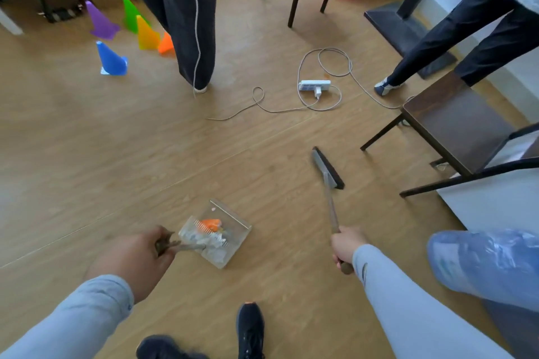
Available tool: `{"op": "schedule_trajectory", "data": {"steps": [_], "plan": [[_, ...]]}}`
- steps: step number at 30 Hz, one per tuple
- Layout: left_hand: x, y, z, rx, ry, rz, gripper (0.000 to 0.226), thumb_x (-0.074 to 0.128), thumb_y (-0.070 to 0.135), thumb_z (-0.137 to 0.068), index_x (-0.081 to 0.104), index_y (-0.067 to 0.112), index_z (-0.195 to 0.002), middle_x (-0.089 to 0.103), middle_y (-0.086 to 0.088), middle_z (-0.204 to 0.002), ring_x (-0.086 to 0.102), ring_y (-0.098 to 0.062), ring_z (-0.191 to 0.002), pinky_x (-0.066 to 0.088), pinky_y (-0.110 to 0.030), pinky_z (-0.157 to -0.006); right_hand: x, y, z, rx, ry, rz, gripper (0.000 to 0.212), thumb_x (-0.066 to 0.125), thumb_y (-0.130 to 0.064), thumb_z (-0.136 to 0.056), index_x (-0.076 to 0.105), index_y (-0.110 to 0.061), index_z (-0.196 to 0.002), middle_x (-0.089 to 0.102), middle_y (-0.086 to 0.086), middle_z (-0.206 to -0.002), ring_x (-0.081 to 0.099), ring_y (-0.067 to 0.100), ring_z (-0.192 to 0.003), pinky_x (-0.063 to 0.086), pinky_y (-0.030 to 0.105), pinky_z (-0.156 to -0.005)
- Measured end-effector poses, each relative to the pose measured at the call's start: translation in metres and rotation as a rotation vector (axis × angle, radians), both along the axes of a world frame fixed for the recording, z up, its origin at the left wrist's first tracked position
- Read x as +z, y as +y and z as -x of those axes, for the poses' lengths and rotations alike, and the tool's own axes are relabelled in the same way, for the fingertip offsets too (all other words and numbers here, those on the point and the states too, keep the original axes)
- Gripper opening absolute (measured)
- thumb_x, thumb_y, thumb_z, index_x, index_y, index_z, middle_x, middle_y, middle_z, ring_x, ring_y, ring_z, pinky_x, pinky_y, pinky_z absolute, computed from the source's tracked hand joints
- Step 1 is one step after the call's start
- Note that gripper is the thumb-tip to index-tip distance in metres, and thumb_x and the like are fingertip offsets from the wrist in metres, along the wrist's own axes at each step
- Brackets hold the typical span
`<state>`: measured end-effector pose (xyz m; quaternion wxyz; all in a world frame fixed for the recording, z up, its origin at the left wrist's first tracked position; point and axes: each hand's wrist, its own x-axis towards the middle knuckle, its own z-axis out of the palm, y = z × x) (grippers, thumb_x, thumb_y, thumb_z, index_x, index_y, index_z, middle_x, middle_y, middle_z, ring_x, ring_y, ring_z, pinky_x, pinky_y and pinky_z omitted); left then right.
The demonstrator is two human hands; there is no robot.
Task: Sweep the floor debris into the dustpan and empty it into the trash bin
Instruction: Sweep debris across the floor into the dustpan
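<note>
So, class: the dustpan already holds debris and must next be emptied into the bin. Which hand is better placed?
Left. The left hand already grips the dustpan by its handle; the right hand holds the broom.

Both arms wear long, close-fitting sleeves of pale grey-blue fabric, smooth and plain, ending at the wrists so that the left hand and right hand are bare. The right sleeve carries a small dark curved mark near the cuff; the left sleeve shows a tiny dark dot near its cuff. The shoes are dark navy or black trainers, one with a small orange tip at the toe.
</note>
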<state>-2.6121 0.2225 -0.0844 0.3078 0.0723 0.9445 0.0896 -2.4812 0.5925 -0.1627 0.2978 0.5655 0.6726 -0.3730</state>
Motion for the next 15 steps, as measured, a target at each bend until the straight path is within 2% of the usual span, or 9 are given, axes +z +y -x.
{"op": "schedule_trajectory", "data": {"steps": [3,5,7,9,11,15], "plan": [[0.01,0.001,-0.002,-0.027,-0.016,0.047,0.02,0.05,0.053,-0.095,0.058,0.039,-0.107,0.065,0.015,-0.086,0.063,-0.012,-0.077,0.056,-0.029,-0.068,0.019,-0.05,-0.002,0.294,-0.034,0.025,0.058,0.044,-0.013,-0.088,0.049,-0.025,-0.145,0.065,0.007,-0.087,0.062,0.025,-0.057,0.051,0.026,-0.049],[0.016,0.003,0.0,-0.044,-0.028,0.076,0.024,0.047,0.052,-0.096,0.057,0.038,-0.113,0.067,0.014,-0.092,0.064,-0.015,-0.083,0.055,-0.028,-0.07,0.034,-0.084,-0.016,0.421,-0.056,0.082,0.059,0.044,-0.019,-0.089,0.045,-0.03,-0.147,0.065,0.003,-0.098,0.064,0.026,-0.071,0.054,0.029,-0.059],[0.017,-0.001,0.002,-0.054,-0.035,0.083,0.026,0.046,0.05,-0.097,0.057,0.036,-0.116,0.067,0.012,-0.094,0.065,-0.017,-0.084,0.055,-0.028,-0.07,0.049,-0.108,-0.033,0.486,-0.082,0.16,0.065,0.043,-0.021,-0.088,0.037,-0.035,-0.152,0.063,0.0,-0.101,0.061,0.024,-0.072,0.051,0.027,-0.06],[0.016,-0.006,0.001,-0.041,-0.049,0.071,0.024,0.046,0.047,-0.097,0.057,0.035,-0.115,0.067,0.01,-0.094,0.065,-0.019,-0.084,0.055,-0.03,-0.07,0.071,-0.115,-0.046,0.454,-0.096,0.243,0.071,0.045,-0.02,-0.085,0.034,-0.038,-0.153,0.064,0.005,-0.081,0.055,0.023,-0.055,0.046,0.027,-0.05],[0.013,-0.014,-0.003,-0.023,-0.059,0.05,0.023,0.045,0.046,-0.097,0.057,0.035,-0.113,0.067,0.008,-0.095,0.065,-0.022,-0.086,0.056,-0.033,-0.073,0.097,-0.105,-0.049,0.407,-0.106,0.304,0.072,0.05,-0.016,-0.086,0.036,-0.036,-0.153,0.056,0.008,-0.058,0.045,0.02,-0.041,0.039,0.025,-0.043],[0.014,-0.033,-0.019,-0.037,-0.059,0.014,0.024,0.042,0.045,-0.098,0.056,0.034,-0.113,0.068,0.006,-0.095,0.066,-0.023,-0.085,0.056,-0.033,-0.072,0.179,-0.069,-0.042,0.386,-0.076,0.346,0.059,0.06,-0.01,-0.094,0.043,-0.023,-0.15,0.054,0.009,-0.052,0.041,0.017,-0.036,0.034,0.021,-0.037]]}}
